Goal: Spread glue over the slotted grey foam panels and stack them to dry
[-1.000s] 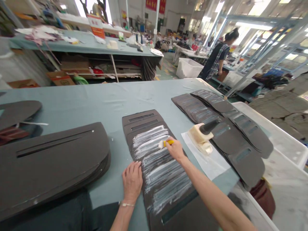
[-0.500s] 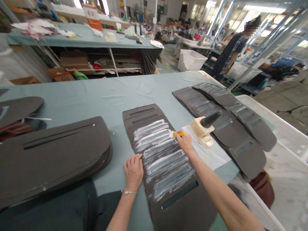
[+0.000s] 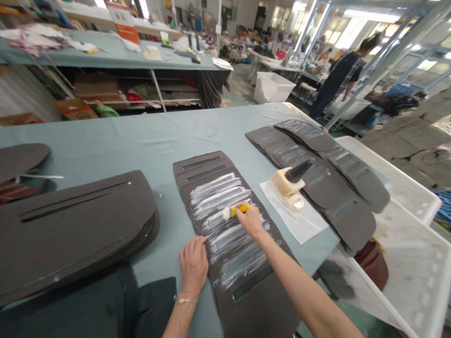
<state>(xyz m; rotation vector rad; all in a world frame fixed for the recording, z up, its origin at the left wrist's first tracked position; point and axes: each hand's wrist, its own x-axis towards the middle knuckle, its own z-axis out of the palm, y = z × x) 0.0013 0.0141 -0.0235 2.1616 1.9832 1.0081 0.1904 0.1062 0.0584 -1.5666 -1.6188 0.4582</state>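
My right hand (image 3: 249, 219) is closed on a yellow-handled brush (image 3: 240, 209), whose pale bristles touch the middle of the overlapping dark panels (image 3: 259, 305). White streaks of glue or paste run across these panels around their rectangular slots. At their left edge, my left hand (image 3: 193, 263) lies flat with fingers stretched out, fingertips touching the edge and nothing held. To the right of the panels, a cream container (image 3: 286, 184) with a black cone-shaped top rests on a white sheet (image 3: 306, 227).
More streaked dark panels (image 3: 320, 185) overlap at the table's right side. A stack of larger dark panels (image 3: 88, 230) lies left. White bins (image 3: 419, 263) adjoin the table's right edge. A person (image 3: 336, 80) stands in the right background.
My right hand has moved the brush left and slightly down, from the panels' right edge to their middle. My left hand stays at the left edge. The view has shifted slightly.
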